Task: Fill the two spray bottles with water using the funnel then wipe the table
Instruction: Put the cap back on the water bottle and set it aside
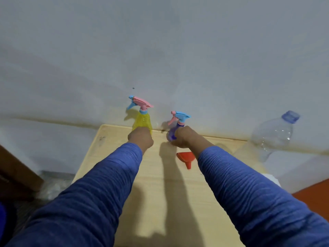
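Left hand [141, 139] wrapped round yellow bottle [142, 122], right hand [185, 138] round purple bottle [172, 133], both at table [124, 157] back edge. Funnel [186, 158] beside right wrist. Heads on; risk tipping while unscrewing.

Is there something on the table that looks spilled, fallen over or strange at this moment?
No spill shows on the pale wooden table. The small red plastic funnel lies on its side beside the right hand. Both spray bottles, the yellow one in the left hand and the purple one, have their trigger heads on.
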`<action>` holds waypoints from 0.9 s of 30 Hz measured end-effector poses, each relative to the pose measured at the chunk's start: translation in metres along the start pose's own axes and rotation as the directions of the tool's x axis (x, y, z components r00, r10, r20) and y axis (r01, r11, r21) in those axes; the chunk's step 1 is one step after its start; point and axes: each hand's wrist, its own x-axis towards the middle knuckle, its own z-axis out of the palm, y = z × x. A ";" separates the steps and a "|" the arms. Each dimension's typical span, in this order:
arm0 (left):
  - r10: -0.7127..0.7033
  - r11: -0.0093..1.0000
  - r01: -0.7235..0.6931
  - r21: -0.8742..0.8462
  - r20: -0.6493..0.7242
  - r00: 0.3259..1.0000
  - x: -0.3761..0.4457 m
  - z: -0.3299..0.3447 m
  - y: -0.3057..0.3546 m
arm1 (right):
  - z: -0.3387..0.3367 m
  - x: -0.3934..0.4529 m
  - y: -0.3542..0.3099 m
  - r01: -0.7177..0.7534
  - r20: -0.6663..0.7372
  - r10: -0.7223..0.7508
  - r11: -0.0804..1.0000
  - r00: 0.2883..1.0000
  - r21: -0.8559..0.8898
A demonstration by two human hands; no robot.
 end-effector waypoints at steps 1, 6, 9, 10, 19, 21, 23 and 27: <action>0.002 1.000 -0.002 0.008 -0.010 1.000 -0.008 0.002 0.009 | 0.000 -0.009 0.010 -0.017 -0.011 0.017 1.000 1.000 0.002; 0.062 0.997 -0.060 0.041 -0.042 0.997 -0.045 0.017 0.061 | 0.015 -0.054 0.071 -0.054 -0.117 0.054 0.999 0.992 0.009; 0.078 0.997 -0.077 0.020 -0.045 0.996 -0.067 0.029 0.095 | 0.033 -0.080 0.109 -0.090 -0.132 0.092 0.996 0.987 0.022; 0.077 0.997 -0.077 0.016 -0.044 0.996 -0.074 0.033 0.106 | 0.039 -0.088 0.122 -0.103 -0.121 0.105 0.994 0.987 0.024; 0.194 0.974 -0.203 -0.101 -0.091 0.977 -0.107 0.080 0.183 | 0.113 -0.143 0.207 -0.149 -0.093 0.184 0.941 0.978 0.304; 0.207 0.939 -0.238 -0.247 -0.146 0.968 -0.110 0.088 0.195 | 0.135 -0.145 0.216 -0.145 -0.093 0.207 0.883 0.974 0.446; 0.253 0.837 -0.325 -0.440 -0.216 0.943 -0.109 0.094 0.206 | 0.156 -0.144 0.220 -0.110 -0.107 0.204 0.821 0.973 0.560; 0.316 0.613 -0.475 -0.631 -0.356 0.880 -0.103 0.088 0.228 | 0.188 -0.133 0.221 -0.054 -0.122 0.198 0.702 0.973 0.710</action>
